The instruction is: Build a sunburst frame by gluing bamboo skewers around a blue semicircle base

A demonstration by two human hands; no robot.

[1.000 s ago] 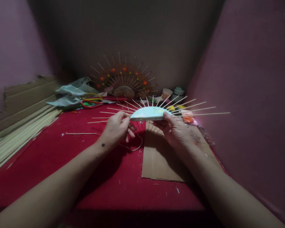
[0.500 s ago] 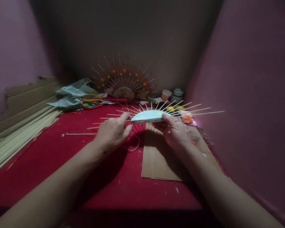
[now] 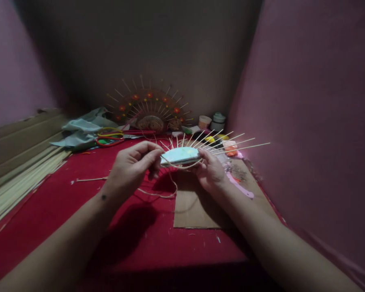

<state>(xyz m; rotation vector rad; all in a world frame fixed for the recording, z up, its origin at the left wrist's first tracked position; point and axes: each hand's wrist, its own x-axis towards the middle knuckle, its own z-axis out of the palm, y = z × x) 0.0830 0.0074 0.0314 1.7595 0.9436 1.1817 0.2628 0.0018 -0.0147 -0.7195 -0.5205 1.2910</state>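
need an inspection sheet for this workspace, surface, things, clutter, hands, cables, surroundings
Surface: red table, small scraps scattered; cardboard sheet at right
Things in hand: light-blue half-disc with radiating sticks; twine across its front edge
Clutter: scissors, crumpled light-blue sheet, pale strips at left; cup and lidded jar at back
Left hand: pinches twine
Right hand: grips half-disc
Cables: nothing seen
Surroundings: purple side walls, dark back wall, flower-decorated half-round piece at the back

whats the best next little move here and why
Probably draw the twine snug with the left hand while the right hand steadies the pale blue half-disc: the twine sags along its near edge, and the left fingers appear to pinch it.
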